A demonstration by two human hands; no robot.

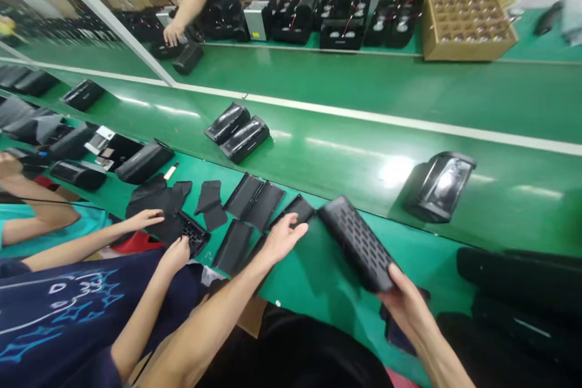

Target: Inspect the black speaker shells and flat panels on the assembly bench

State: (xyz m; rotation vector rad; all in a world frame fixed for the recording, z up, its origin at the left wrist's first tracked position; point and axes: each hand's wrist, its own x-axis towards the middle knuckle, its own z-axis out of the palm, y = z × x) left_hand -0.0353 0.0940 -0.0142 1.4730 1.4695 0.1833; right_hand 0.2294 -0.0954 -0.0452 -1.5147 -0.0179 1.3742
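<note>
My right hand [404, 300] grips the lower end of a black slotted housing [357, 242], held tilted above the green bench with its rows of slots facing up. My left hand [286, 237] is stretched out with fingers apart over a black panel [300, 209]; whether the fingertips touch it I cannot tell. Around that hand lie more black panels, among them a shallow panel [264, 205] and a dark panel [233, 245]. Part of another panel is hidden under my left forearm.
A green conveyor belt [345, 151] runs past the bench, carrying a glossy black housing [443, 187] and a pair of housings [245, 138]. At my left, a co-worker's hands [177, 254] handle a slotted panel. A partitioned carton [468, 24] stands across the belt. Dark housings [513, 285] lie at right.
</note>
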